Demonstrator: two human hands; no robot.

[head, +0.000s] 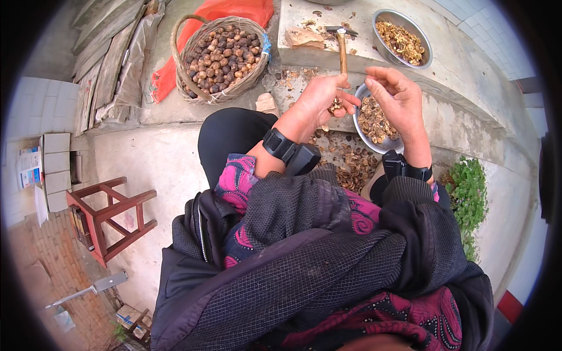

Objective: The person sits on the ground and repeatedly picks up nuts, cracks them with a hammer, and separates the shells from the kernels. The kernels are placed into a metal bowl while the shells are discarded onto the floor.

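My left hand [324, 97] holds a piece of cracked walnut [336, 105] in its curled fingers, partly hidden by them. My right hand [401, 97] hovers over a metal basin [390, 145] of walnut shells [373, 120]; thumb and fingers are apart and nothing shows between them. Beyond my left hand, a hammer [342, 50] with a wooden handle rests on the concrete ledge, its head beside a chunk of brick or stone [304, 37]. A second metal bowl [416, 34] on the ledge contains walnut kernels [399, 40].
A wicker basket [246, 87] of whole walnuts [224, 57] stands far left on orange-red netting [164, 79]. Broken shells [355, 164] litter the ground between my legs. A reddish wooden stool [112, 217] lies left; a green plant [470, 193] grows right. Weathered planks [112, 61] lean at upper left.
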